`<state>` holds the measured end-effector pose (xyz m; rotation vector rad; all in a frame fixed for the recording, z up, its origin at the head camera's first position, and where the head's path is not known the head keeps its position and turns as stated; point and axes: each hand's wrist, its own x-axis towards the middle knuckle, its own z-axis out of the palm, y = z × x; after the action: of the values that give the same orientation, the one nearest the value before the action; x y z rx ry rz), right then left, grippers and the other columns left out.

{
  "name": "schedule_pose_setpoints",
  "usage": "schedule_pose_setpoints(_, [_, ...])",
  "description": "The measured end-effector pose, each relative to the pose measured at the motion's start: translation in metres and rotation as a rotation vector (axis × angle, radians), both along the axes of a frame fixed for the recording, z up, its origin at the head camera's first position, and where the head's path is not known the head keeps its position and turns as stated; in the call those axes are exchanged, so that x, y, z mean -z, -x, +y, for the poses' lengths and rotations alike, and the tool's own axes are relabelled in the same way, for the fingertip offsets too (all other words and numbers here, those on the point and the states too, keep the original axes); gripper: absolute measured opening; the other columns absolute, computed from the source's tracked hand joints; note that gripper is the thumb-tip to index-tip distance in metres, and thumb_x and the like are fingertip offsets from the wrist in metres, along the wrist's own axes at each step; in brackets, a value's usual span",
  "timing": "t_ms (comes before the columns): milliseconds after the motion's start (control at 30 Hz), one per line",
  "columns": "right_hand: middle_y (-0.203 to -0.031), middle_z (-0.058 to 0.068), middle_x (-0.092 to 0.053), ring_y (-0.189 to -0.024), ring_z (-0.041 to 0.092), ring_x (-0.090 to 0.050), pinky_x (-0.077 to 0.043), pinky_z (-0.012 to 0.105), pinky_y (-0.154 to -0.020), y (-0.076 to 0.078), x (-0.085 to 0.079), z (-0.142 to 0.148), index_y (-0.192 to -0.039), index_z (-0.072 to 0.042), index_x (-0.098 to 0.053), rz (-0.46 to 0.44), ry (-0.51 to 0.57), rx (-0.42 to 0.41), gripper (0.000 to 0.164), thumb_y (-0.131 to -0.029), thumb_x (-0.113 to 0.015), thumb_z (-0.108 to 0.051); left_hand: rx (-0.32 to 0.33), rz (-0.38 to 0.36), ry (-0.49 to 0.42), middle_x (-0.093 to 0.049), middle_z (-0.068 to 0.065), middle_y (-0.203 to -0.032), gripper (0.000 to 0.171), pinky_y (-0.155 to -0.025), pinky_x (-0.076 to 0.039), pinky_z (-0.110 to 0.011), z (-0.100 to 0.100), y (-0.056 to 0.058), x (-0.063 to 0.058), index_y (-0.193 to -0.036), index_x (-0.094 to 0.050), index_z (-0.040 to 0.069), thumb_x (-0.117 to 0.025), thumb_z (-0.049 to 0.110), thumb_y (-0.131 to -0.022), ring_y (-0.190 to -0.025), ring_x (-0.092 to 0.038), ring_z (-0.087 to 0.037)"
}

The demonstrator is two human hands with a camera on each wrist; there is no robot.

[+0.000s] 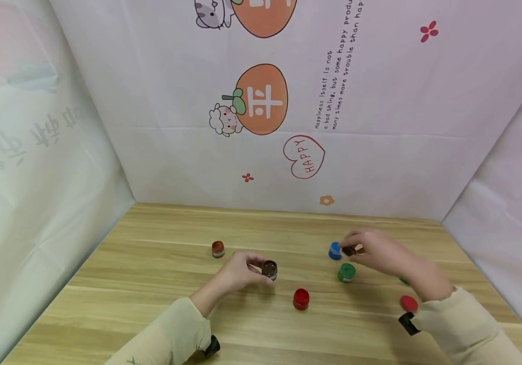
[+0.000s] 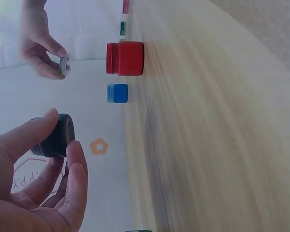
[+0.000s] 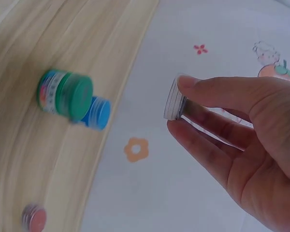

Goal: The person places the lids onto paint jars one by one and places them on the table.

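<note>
In the head view my left hand (image 1: 241, 271) grips a small dark brown paint jar (image 1: 269, 270) whose top is off. The left wrist view shows that jar (image 2: 55, 137) between thumb and fingers, raised off the table. Farther right, my right hand (image 1: 375, 248) pinches a dark-coated lid (image 1: 348, 251) by its rim. From the right wrist, the lid (image 3: 174, 99) appears side-on with a ridged, clear edge. Just below the right hand stands a green paint jar (image 1: 346, 272), and a blue paint jar (image 1: 335, 250) is beside its fingertips.
An uncovered red paint jar (image 1: 301, 299) stands between the hands, nearer the front. A reddish-brown jar (image 1: 217, 249) sits at the back left. Under the right forearm lie a red lid (image 1: 409, 303) and a partly hidden green lid (image 1: 404, 280). A printed cloth wall (image 1: 188, 167) borders the wooden table.
</note>
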<state>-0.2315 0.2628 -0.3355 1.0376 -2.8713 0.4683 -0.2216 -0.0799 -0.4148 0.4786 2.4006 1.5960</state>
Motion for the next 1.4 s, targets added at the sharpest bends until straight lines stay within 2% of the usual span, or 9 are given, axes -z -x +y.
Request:
schedule_pose_setpoints(333, [-0.106,0.002,-0.068,-0.091,0.019,-0.067,-0.058,0.033,-0.073,-0.003,-0.003,-0.028,-0.112,-0.003,-0.077,0.009,0.01,-0.081,0.029,-0.084,-0.082,0.0,0.008,-0.023,-0.025,-0.071,-0.004,-0.101,0.041,-0.079,-0.056,-0.031,0.004,0.0,0.003,-0.117,-0.072,-0.002,-0.088,0.005,-0.08,-0.084,-0.068,-0.015])
schedule_pose_setpoints(567, [-0.105,0.004,-0.068,-0.09,0.018,-0.067,-0.057,0.029,-0.073,-0.007,-0.005,-0.048,-0.111,-0.003,-0.077,0.029,0.015,-0.136,0.028,-0.084,-0.083,0.0,0.013,-0.033,-0.044,-0.071,-0.005,-0.103,0.042,-0.08,-0.056,-0.032,0.006,0.0,0.004,-0.118,-0.073,-0.001,-0.088,0.006,-0.08,-0.084,-0.068,-0.015])
schedule_pose_setpoints(867, [-0.107,0.004,-0.067,-0.094,0.017,-0.068,-0.059,0.027,-0.078,-0.01,-0.007,-0.073,-0.112,-0.001,-0.076,-0.03,0.083,-0.235,0.026,-0.087,-0.08,0.003,0.015,-0.034,-0.043,-0.072,-0.004,-0.101,0.041,-0.081,-0.055,-0.031,0.009,-0.002,0.002,-0.118,-0.074,-0.001,-0.088,0.006,-0.08,-0.084,-0.068,-0.014])
schedule_pose_setpoints(1133, [-0.11,0.004,-0.068,-0.096,0.016,-0.067,-0.057,0.024,-0.081,-0.01,-0.001,-0.09,-0.111,-0.003,-0.077,-0.038,0.124,-0.314,0.024,-0.088,-0.079,0.001,0.044,-0.038,-0.065,-0.074,-0.002,-0.1,0.038,-0.079,-0.054,-0.029,0.012,-0.006,-0.001,-0.116,-0.075,0.0,-0.088,0.007,-0.081,-0.083,-0.068,-0.013])
schedule_pose_setpoints(1400, [-0.106,0.004,-0.068,-0.095,0.015,-0.068,-0.057,0.022,-0.08,-0.011,0.003,-0.101,-0.11,-0.004,-0.078,-0.019,0.131,-0.384,0.027,-0.085,-0.082,0.002,0.057,-0.054,-0.08,-0.074,-0.002,-0.101,0.039,-0.08,-0.054,-0.029,0.011,-0.006,0.0,-0.117,-0.075,0.002,-0.088,0.008,-0.081,-0.084,-0.069,-0.015])
